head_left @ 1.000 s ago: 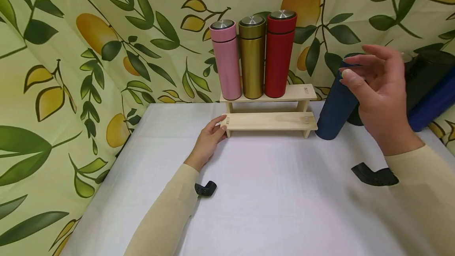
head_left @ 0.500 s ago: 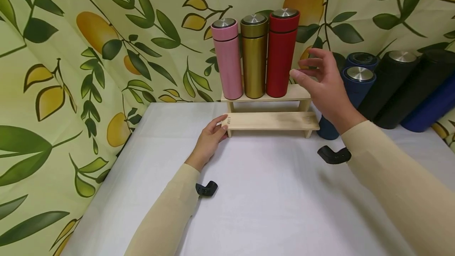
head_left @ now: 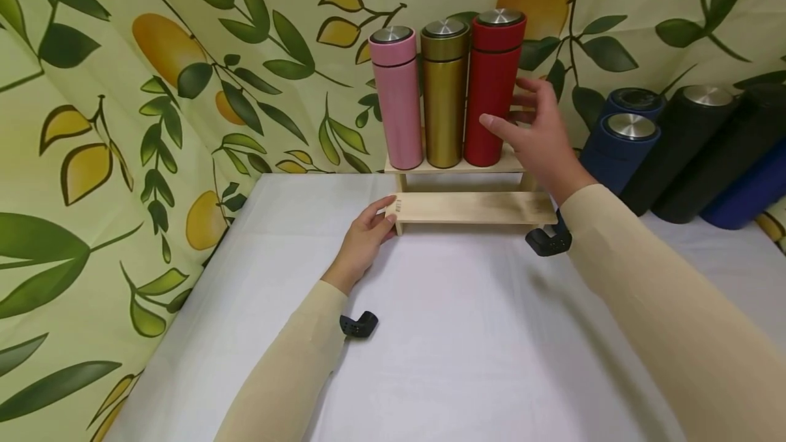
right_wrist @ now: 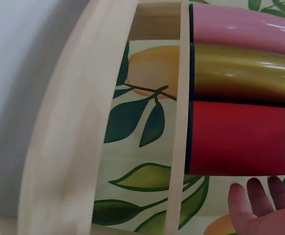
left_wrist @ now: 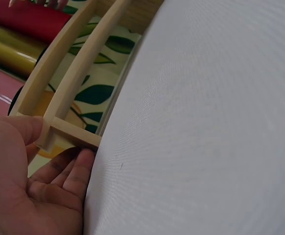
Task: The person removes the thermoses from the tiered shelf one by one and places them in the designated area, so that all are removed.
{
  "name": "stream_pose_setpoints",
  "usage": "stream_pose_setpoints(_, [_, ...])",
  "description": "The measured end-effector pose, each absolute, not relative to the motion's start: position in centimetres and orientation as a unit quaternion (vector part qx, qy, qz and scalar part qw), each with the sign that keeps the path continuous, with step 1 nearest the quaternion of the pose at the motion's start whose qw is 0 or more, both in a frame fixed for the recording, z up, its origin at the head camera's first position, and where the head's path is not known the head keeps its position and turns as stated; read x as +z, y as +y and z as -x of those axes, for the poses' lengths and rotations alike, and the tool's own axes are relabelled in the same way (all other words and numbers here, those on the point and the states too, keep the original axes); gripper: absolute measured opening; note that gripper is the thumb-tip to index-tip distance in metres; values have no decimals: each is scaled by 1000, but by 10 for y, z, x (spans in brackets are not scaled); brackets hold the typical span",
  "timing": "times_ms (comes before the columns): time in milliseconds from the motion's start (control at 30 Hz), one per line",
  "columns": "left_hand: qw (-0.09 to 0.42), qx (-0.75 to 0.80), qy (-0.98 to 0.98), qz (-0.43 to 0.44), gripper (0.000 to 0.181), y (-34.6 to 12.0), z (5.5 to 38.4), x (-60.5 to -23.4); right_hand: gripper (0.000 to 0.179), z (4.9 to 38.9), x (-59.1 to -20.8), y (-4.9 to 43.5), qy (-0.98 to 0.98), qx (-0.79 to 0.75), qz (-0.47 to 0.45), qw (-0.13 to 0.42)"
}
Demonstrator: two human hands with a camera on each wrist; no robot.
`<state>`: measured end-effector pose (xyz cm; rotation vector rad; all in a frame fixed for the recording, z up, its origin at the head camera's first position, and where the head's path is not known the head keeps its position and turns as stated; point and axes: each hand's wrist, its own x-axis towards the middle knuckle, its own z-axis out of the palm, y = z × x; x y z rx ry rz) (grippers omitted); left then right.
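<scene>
A two-step wooden rack (head_left: 473, 209) stands on the white table. My left hand (head_left: 362, 237) grips the left end of its lower step, with the thumb against the corner and the fingers curled beneath, as the left wrist view shows. On the upper step stand three upright bottles with steel lids: a pink flask (head_left: 399, 108), a gold flask (head_left: 443, 104) and a red flask (head_left: 494, 87). My right hand (head_left: 543, 135) is at the red flask's right side, thumb overlapping its front in the head view. In the right wrist view its fingertips (right_wrist: 238, 193) are spread just beside the red flask (right_wrist: 240, 139).
To the rack's right, several more flasks lean near the back cloth: two blue ones (head_left: 623, 155), black ones (head_left: 681, 149) and a bright blue one (head_left: 743, 200). A leaf-patterned cloth (head_left: 245, 87) hangs behind and to the left. White cloth covers the table (head_left: 454, 333).
My right hand has moved left from over the leaning blue flask to the red flask. The left hand stays on the rack. The view has shifted slightly.
</scene>
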<state>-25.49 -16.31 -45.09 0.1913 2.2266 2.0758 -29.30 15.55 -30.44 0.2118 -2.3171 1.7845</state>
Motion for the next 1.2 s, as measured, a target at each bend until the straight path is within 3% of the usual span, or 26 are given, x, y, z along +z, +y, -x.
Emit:
stream_pose_setpoints(633, [39,675,734,-67,45,-160,253,-444,86,306,-295,143,-794,588,-60,139])
stream_pose_setpoints(1200, [41,678,730,-71,45,-163,254,-449,85,271,-306,147,-793,578,-95,170])
